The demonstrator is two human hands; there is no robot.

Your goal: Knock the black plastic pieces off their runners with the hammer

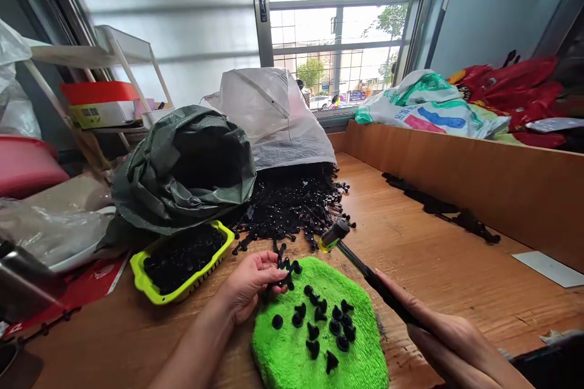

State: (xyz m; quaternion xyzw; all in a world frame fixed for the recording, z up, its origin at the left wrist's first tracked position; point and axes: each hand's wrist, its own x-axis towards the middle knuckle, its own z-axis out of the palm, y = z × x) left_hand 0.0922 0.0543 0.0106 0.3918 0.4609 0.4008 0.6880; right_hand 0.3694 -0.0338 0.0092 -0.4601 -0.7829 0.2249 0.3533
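Note:
My left hand (250, 284) is pinched shut on a small black plastic piece (285, 267) at the near-left edge of a bright green fuzzy pad (292, 358). Several loose black plastic pieces (326, 322) lie scattered on that pad. My right hand (449, 340) grips the dark handle of a small hammer (360, 264). Its black and yellow head (334, 235) hovers just beyond the pad's far edge, tilted up to the left.
A yellow tray (146, 282) of black pieces sits left of the pad. A heap of black parts (292, 203) spills from a white sack (274, 115) beside a dark green bag (182, 164). A wooden wall (479, 176) borders the right of the wooden table (433, 243).

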